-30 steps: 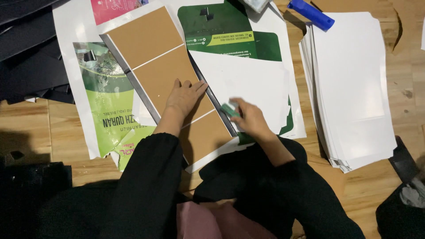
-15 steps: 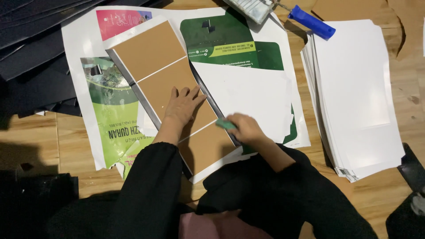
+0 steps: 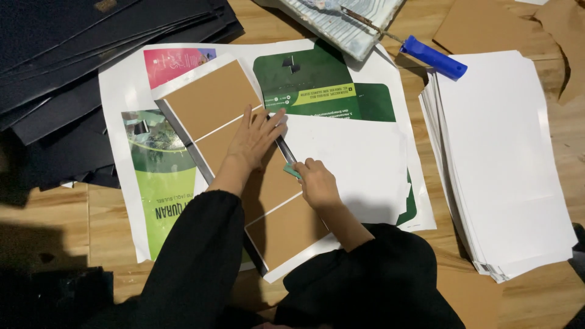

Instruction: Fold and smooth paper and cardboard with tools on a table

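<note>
Two bare hands on brown board panels [image 3: 234,146], left hand [image 3: 255,139] flat, fingers spread, pressing middle panel, right hand [image 3: 317,181] closed around small green scraper [image 3: 291,170] at panel's right edge, white sheet stack [image 3: 506,158] well apart, wooden tabletop [image 3: 61,210].

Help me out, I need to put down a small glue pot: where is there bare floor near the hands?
Bare wood floor lies left of the printed sheets, below the black boards. Crowded: the brown boards under the left hand and right hand, the white paper stack.
</note>
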